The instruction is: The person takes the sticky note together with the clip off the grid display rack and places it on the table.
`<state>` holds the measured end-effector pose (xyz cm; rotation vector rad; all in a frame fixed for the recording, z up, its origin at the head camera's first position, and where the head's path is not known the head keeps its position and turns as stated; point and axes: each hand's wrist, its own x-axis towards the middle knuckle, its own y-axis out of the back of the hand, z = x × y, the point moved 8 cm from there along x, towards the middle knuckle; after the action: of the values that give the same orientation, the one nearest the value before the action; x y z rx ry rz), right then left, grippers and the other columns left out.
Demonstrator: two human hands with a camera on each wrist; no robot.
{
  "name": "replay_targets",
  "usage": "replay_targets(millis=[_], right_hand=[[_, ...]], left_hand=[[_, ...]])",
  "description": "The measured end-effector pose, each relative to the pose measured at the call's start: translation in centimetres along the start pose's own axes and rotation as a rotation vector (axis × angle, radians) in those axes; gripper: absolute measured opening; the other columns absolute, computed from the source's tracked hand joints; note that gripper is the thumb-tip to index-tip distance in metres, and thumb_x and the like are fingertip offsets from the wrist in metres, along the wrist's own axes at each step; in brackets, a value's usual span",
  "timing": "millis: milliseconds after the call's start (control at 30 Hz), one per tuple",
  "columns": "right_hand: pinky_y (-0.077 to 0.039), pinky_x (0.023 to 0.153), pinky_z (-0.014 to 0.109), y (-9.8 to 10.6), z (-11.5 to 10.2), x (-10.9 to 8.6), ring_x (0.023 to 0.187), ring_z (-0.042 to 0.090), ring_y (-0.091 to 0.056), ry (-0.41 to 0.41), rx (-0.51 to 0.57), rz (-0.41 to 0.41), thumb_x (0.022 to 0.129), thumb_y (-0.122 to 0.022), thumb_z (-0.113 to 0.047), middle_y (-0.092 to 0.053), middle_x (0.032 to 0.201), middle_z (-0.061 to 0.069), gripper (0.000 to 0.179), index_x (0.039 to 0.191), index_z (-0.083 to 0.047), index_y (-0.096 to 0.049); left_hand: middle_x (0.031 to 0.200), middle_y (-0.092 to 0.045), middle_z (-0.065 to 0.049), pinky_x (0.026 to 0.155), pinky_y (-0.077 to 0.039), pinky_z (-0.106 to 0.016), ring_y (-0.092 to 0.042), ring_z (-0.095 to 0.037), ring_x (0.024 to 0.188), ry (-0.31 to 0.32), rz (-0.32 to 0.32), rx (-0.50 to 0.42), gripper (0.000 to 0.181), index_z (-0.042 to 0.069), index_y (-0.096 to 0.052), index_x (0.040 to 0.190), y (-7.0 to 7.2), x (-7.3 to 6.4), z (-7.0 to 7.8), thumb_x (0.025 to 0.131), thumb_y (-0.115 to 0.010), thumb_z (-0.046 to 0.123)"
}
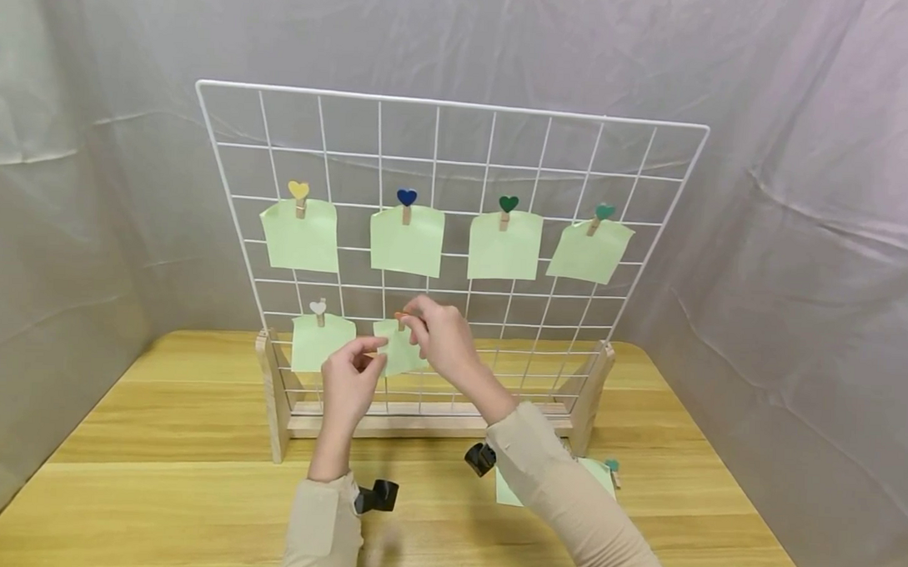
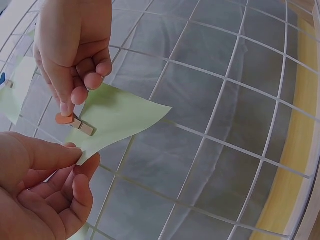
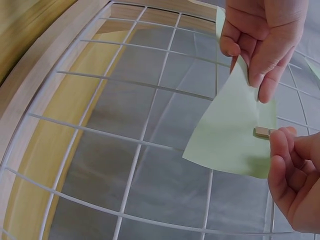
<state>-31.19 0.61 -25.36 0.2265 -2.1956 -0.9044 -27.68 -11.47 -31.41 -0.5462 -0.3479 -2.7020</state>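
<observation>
A light green paper note (image 2: 122, 111) lies against the white wire grid (image 1: 454, 290) in its lower row. My left hand (image 1: 351, 378) pinches one edge of this note between thumb and forefinger. At the note's top edge, my right hand (image 1: 445, 337) pinches a small wooden clothespin (image 2: 84, 125) with an orange heart (image 2: 64, 119). The clothespin's jaws lie over the paper in both wrist views. Beside it hangs another green note (image 1: 318, 345) under a white-heart clothespin (image 1: 319, 310).
Above hang several green notes (image 1: 406, 244) on clothespins with yellow, blue, green and teal hearts. A wooden stand (image 1: 419, 428) holds the grid upright. On the table at right lie more green paper (image 1: 596, 474) and a teal-heart clothespin (image 1: 614, 473). Grey cloth surrounds the table.
</observation>
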Motion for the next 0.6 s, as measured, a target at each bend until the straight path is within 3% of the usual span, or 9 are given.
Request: replay_targets(millis=[600], right_hand=[[-0.031,0.036,0.016,0.57,-0.5,-0.57,0.037,0.003,-0.042,0.108,-0.012,0.125,0.088,-0.054,-0.006,-0.056,0.058,0.001,0.005,0.09,-0.003,-0.058]], left_hand=[[0.084,-0.063,-0.013,0.047,-0.038,-0.02,-0.05,-0.016,0.059,-0.008,-0.002,0.047,0.015,-0.002,-0.066,0.094,0.37,-0.2,0.43,0.079,-0.061,-0.002]])
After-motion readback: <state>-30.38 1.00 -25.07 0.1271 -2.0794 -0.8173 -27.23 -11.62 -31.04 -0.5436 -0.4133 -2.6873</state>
